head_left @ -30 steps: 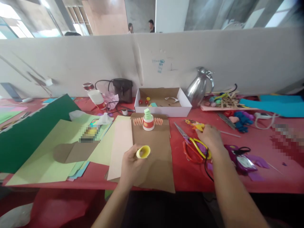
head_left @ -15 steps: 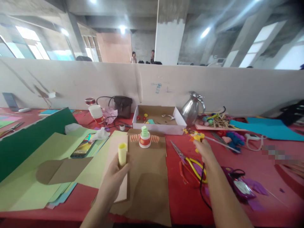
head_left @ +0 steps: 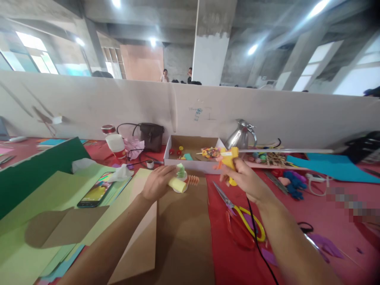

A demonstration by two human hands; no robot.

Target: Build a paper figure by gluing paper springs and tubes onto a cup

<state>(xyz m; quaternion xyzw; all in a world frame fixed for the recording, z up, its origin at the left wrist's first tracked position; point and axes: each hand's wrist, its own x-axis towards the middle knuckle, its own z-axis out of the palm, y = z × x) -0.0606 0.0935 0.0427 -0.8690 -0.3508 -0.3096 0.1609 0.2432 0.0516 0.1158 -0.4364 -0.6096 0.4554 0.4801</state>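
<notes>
My left hand (head_left: 156, 183) is closed around a small yellow paper tube (head_left: 177, 184), held sideways above the brown paper sheet (head_left: 184, 225). My right hand (head_left: 245, 180) grips a yellow glue gun (head_left: 229, 159) with its nozzle pointing left toward the tube; its black cord (head_left: 255, 233) trails down over the red table. Just behind the tube stands a small white-and-red cup (head_left: 183, 179) with a green folded paper top and orange accordion paper arms, partly hidden by the tube.
Yellow-handled scissors (head_left: 243, 213) and red-handled ones lie right of the brown sheet. A shallow cardboard box (head_left: 194, 153), a steel jug (head_left: 241, 136), a dark bag (head_left: 151, 135) and a white jar (head_left: 114, 144) stand along the partition wall. A phone (head_left: 93, 194) lies on green paper at left.
My right hand picked the glue gun up off the table and brought it left. My left hand moved forward and tipped the yellow tube sideways near the cup. The camera tilted upward.
</notes>
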